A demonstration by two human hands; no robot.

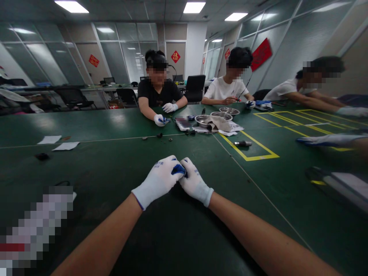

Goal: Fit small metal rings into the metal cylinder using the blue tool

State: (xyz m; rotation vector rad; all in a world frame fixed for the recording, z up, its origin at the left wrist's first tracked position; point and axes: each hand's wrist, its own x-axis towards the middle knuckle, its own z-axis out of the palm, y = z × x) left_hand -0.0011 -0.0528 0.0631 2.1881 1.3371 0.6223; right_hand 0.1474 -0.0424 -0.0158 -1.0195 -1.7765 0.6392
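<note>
Both my hands wear white gloves with blue palms and meet above the green table (120, 168). My left hand (161, 176) is closed, its thumb and fingers curled in a pinch towards the right. Against its fingertips, my right hand (194, 181) is closed too, fingers bent down. Between them a small dark bit shows, mostly covered by the gloves, and I cannot make out what it is. Beyond my hands lie a few small dark pieces (159, 135). A black and silver tool-like cylinder (243, 143) lies inside a yellow taped rectangle (263, 157).
Metal bowls (229, 111) and a grey cloth (220, 123) stand mid-table, near two co-workers' hands. White papers (66, 146) and a dark lump (42, 156) lie left. A blurred pixelated object (40, 218) is at near left. Another person's gloved hand (330, 140) reaches in from the right.
</note>
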